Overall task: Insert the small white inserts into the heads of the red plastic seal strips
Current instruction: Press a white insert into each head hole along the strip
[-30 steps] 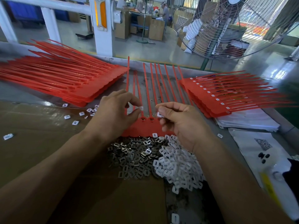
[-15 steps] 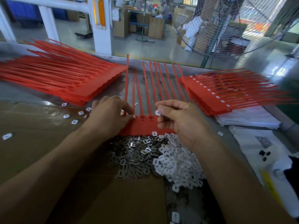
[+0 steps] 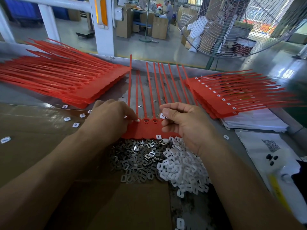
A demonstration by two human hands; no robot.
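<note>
Two hands work at the middle of the tabletop (image 3: 245,146), over a joined row of red seal strips (image 3: 146,130) whose tails run away from the person. At far left lies a stack of red seal strips (image 3: 66,83), with loose white inserts (image 3: 75,125) scattered on the brown cardboard (image 3: 33,146) just beside it. The left hand (image 3: 109,120) rests on the left end of the row, a curled fingertip pressing a white insert (image 3: 137,120) into a strip head. Nearer the person, a heap of metal clips (image 3: 137,156) lies against a heap of white inserts (image 3: 182,170). The right hand (image 3: 187,127) rests on the right end of the row, thumb and forefinger pinching a single white insert (image 3: 162,116) above the heads. At right lies a second stack of seal strips (image 3: 224,97) with white inserts already fitted, lying on white sheets (image 3: 255,122).
</note>
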